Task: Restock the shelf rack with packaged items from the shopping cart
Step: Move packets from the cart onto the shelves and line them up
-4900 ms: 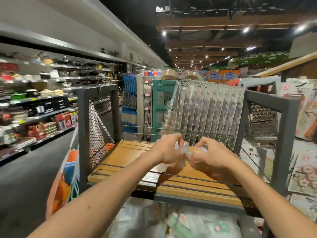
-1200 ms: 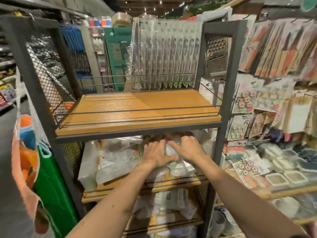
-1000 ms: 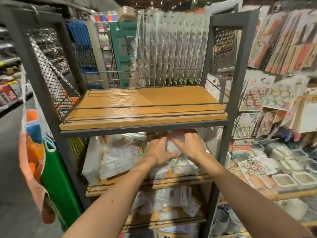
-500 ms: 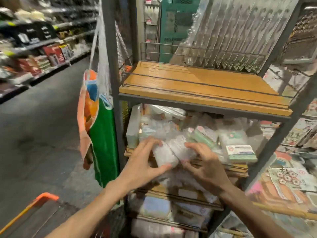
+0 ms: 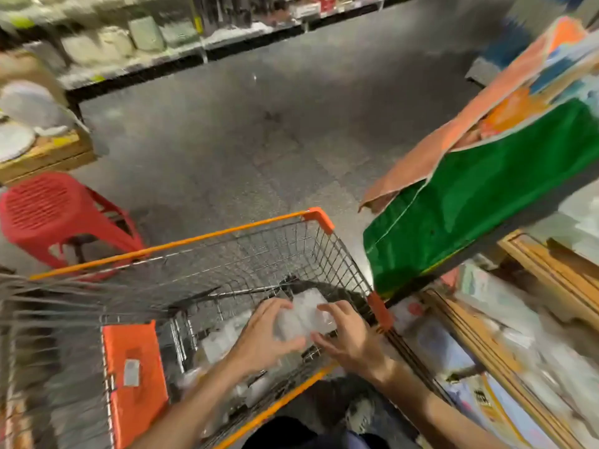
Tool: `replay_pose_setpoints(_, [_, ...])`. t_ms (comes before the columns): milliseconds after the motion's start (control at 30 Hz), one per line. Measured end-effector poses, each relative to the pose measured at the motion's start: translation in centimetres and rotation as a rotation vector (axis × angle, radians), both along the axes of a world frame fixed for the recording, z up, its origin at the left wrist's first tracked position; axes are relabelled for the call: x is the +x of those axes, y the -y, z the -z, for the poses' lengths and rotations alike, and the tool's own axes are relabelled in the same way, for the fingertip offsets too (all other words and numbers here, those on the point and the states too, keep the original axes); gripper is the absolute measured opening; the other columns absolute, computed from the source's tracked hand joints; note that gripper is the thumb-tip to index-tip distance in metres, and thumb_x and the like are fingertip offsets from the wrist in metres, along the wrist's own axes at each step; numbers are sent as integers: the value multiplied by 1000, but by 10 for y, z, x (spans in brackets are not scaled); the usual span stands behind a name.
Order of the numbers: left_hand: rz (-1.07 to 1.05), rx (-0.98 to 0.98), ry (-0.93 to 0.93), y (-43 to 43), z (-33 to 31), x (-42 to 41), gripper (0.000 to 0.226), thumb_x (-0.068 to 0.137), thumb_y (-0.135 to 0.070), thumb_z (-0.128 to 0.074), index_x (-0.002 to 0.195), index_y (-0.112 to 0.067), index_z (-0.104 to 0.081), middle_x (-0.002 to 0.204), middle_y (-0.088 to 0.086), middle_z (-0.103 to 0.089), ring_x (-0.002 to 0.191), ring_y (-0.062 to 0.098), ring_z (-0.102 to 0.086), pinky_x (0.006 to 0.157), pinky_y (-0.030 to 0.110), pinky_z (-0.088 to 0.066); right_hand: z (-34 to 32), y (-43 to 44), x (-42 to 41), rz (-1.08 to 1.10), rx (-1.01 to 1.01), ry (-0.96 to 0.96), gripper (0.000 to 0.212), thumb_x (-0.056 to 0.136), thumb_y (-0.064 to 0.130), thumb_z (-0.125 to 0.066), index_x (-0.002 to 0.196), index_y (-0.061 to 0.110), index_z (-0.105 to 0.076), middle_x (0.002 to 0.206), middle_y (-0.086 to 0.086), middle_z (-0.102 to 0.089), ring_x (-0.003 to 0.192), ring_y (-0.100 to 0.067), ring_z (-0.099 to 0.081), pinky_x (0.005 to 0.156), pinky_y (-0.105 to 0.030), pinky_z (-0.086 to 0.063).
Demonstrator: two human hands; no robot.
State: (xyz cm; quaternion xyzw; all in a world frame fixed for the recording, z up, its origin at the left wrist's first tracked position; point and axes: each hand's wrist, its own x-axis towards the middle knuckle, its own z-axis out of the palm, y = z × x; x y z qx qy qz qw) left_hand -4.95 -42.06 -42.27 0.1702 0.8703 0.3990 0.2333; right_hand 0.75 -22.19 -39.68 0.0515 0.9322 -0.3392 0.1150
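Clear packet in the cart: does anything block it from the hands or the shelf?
No: the left hand and right hand hold the clear packet. Toward the shelf rack, the wire wall of the shopping cart stands between.

shelf rack: blurred, cut by right edge | held packet: blurred, label unreadable

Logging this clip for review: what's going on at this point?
A person reaches into the shopping cart with both hands. The left hand and right hand grip a clear package from either side, just above other clear packs in the basket. The shelf rack stands to the right, with a green and orange bag beside it. Nothing from this grab is on the rack yet. The picture is motion-blurred.
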Motion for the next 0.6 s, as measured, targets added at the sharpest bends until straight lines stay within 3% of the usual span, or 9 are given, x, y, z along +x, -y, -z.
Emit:
replay_pose_setpoints(167, [-205, -145, 233, 82, 61, 33, 72, 66, -53, -70, 130, -30, -47, 129, -15, -45, 125, 9, -44, 95, 22, -35, 57, 100, -24, -298, 172, 301, 55, 90, 44, -57, 137, 20, -43, 128, -8, -46, 111, -30, -56, 91, -36, -43])
replay_pose_setpoints(267, [-260, -191, 328, 104, 80, 44, 77, 66, -55, -74, 132, -32, -42, 122, -7, -49, 114, 14, -49, 92, 28, -41, 85, 133, -29, -347, 173, 428, 57, 90, 43, -57, 139, 19, -41, 134, -7, -45, 117, -30, -54, 95, -35, -43])
replay_pose_setpoints(400, [-294, -257, 402, 136, 109, 51, 85, 70, -39, -79, 139, -32, -31, 125, 0, -53, 101, 11, -46, 82, 23, -35, 118, 179, -28, -376, 168, 588, 59, 89, 41, -59, 140, 18, -41, 138, -8, -45, 122, -29, -52, 99, -34, -42])
replay_pose_setpoints(600, [-264, -399, 497, 158, 143, 51, 92, 73, -33, -78, 145, -28, -22, 136, 6, -46, 124, 25, -44, 97, 38, -42, 148, 214, -27, -372, 123, 708, 70, 85, 36, -68, 143, 13, -37, 143, -7, -37, 129, -27, -43, 103, -32, -35])
